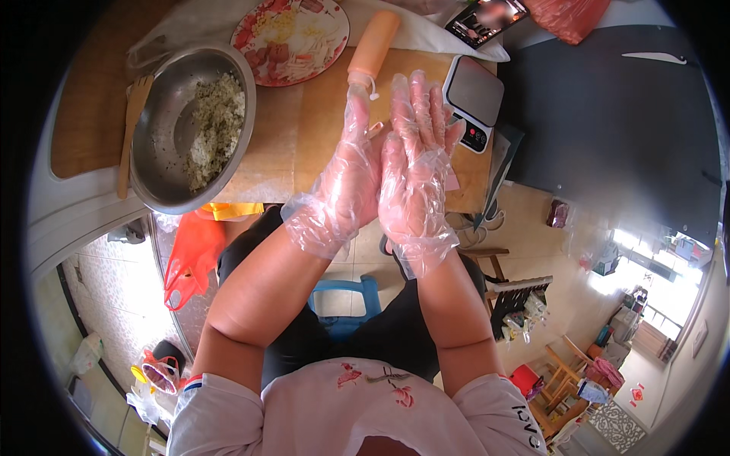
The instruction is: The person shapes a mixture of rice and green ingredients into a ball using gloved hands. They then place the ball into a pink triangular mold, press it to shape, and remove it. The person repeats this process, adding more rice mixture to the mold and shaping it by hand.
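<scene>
Both hands wear clear, crinkled plastic gloves and meet palm to palm over the front of a wooden board. My left hand lies on the left side, one finger or thumb pointing up the board. Pressed against it, my right hand has its fingers stretched away from me. Whether anything lies between the palms is hidden. Just beyond the left fingertip is an orange squeeze bottle with a white cap. A kitchen scale sits beside the right fingers. To the left stands a steel bowl with a seasoned rice mixture.
A wooden fork-ended spatula leans at the bowl's left rim. Behind it, a patterned plate holds chopped food. A phone rests on white cloth. Right, a knife lies on a dark tabletop. A blue stool is below.
</scene>
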A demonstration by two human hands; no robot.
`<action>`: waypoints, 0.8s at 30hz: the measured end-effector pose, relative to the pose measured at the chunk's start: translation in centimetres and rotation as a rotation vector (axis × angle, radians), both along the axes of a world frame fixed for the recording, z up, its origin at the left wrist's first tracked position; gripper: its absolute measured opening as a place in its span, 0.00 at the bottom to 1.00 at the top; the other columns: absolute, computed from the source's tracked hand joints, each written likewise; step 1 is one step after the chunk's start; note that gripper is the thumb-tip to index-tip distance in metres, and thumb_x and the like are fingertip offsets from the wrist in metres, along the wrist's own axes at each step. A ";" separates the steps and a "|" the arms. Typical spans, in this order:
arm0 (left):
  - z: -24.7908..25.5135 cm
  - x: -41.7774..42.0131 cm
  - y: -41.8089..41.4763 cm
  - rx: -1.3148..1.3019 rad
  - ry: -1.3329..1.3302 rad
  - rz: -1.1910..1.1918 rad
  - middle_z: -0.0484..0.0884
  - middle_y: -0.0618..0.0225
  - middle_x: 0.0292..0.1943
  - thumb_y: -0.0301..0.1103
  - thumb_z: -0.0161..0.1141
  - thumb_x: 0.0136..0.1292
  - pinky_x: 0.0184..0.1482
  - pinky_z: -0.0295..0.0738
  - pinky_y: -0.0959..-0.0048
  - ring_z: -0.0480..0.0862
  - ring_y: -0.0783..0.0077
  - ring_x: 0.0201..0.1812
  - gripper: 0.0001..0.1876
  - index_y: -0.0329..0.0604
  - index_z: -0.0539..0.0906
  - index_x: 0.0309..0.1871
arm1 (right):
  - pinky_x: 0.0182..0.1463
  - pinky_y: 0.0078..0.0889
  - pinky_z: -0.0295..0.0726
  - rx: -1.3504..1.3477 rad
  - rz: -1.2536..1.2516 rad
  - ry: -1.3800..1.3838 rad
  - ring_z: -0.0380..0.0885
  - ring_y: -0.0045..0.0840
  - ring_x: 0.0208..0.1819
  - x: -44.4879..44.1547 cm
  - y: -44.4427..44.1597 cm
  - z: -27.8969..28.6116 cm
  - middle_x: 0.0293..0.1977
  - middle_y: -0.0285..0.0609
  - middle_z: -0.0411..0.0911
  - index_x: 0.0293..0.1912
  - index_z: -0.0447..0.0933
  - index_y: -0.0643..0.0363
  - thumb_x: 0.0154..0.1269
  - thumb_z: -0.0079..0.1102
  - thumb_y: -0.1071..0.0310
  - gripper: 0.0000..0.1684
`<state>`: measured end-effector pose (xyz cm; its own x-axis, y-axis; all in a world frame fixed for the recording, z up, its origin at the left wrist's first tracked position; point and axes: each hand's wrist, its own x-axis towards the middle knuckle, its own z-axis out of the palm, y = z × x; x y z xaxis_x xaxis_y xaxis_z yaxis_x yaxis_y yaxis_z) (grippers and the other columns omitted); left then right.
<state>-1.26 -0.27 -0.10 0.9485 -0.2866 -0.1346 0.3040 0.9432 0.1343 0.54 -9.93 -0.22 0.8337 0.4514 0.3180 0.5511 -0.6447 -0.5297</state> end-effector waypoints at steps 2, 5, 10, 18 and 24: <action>0.2 0.1 0.0 -0.067 0.028 0.002 0.59 0.59 0.77 0.78 0.37 0.66 0.74 0.62 0.56 0.64 0.57 0.76 0.53 0.42 0.51 0.80 | 0.79 0.57 0.38 -0.029 0.007 -0.004 0.48 0.49 0.80 0.1 0.0 -0.1 0.78 0.50 0.52 0.75 0.61 0.55 0.79 0.38 0.53 0.32; -0.3 0.1 0.0 -0.227 0.032 -0.009 0.60 0.60 0.77 0.76 0.37 0.68 0.75 0.61 0.55 0.64 0.56 0.76 0.50 0.44 0.52 0.80 | 0.78 0.62 0.38 0.009 0.028 0.025 0.47 0.50 0.80 0.5 0.0 0.1 0.78 0.56 0.50 0.76 0.57 0.59 0.76 0.43 0.54 0.35; -0.8 0.7 0.5 -0.385 0.125 -0.007 0.63 0.61 0.76 0.71 0.37 0.73 0.75 0.60 0.54 0.66 0.55 0.74 0.44 0.47 0.57 0.79 | 0.77 0.63 0.38 0.219 0.024 0.059 0.44 0.49 0.80 0.0 -1.1 0.5 0.78 0.60 0.46 0.78 0.49 0.61 0.78 0.38 0.46 0.41; 2.4 1.4 1.1 0.954 -0.115 -0.071 0.63 0.47 0.75 0.56 0.39 0.76 0.75 0.56 0.55 0.65 0.50 0.74 0.35 0.38 0.63 0.75 | 0.70 0.47 0.68 1.324 -0.233 1.430 0.63 0.46 0.72 -0.5 -1.4 0.9 0.72 0.52 0.62 0.74 0.57 0.61 0.78 0.39 0.38 0.42; 3.6 1.2 0.9 1.210 0.042 0.185 0.60 0.45 0.76 0.55 0.43 0.75 0.77 0.50 0.58 0.59 0.52 0.77 0.37 0.33 0.62 0.76 | 0.70 0.47 0.67 1.769 -0.360 1.620 0.70 0.41 0.67 0.8 -1.2 1.0 0.64 0.50 0.71 0.68 0.65 0.62 0.77 0.38 0.35 0.41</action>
